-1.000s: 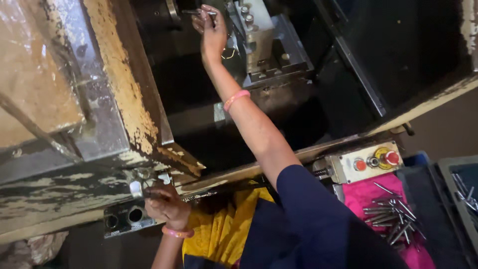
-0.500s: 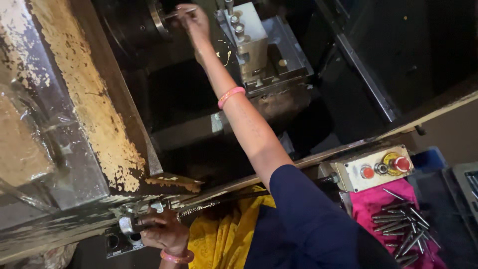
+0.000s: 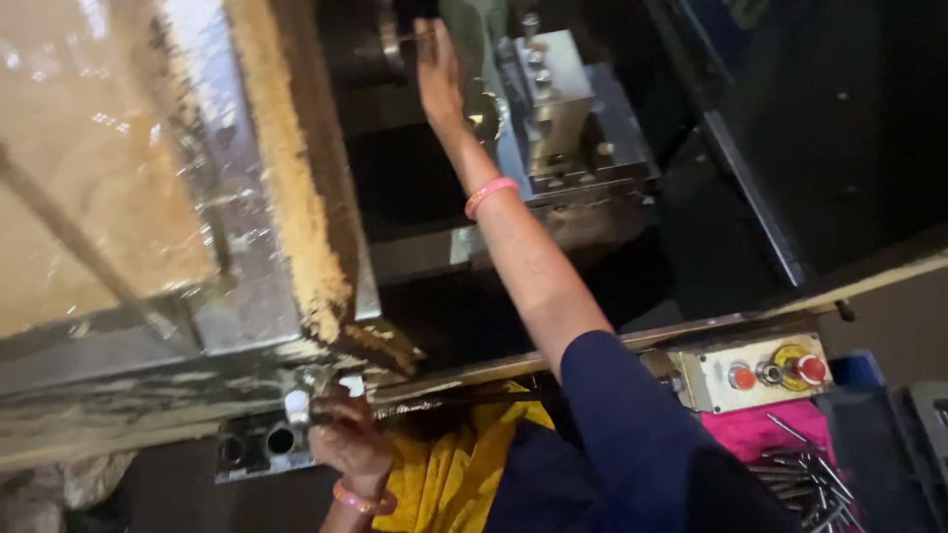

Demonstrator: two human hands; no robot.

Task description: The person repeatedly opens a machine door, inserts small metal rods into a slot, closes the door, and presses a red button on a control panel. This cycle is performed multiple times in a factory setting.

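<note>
My right hand (image 3: 436, 71) reaches deep into a metal-working machine, up to the round chuck (image 3: 380, 39) at the top. Its fingertips pinch a thin metal rod (image 3: 410, 38) that pokes out of the chuck. A pink band sits on that wrist. Right of the hand stands a grey steel tool block (image 3: 553, 99) with bolts on top. My left hand (image 3: 346, 439), also wearing a pink band, is low at the machine's front edge. It is closed around a dark lever bar (image 3: 425, 405) next to a small panel with round holes (image 3: 257, 444).
A grimy sliding door with a clouded window (image 3: 128, 197) fills the left. A cream control box (image 3: 755, 373) with red and yellow buttons sits on the front rail at the right. Below it, several thin metal rods (image 3: 805, 474) lie on pink cloth (image 3: 750, 429).
My right hand has stayed at the chuck with the rod while the view swung and drew closer. My left hand has kept its grip on the lever.
</note>
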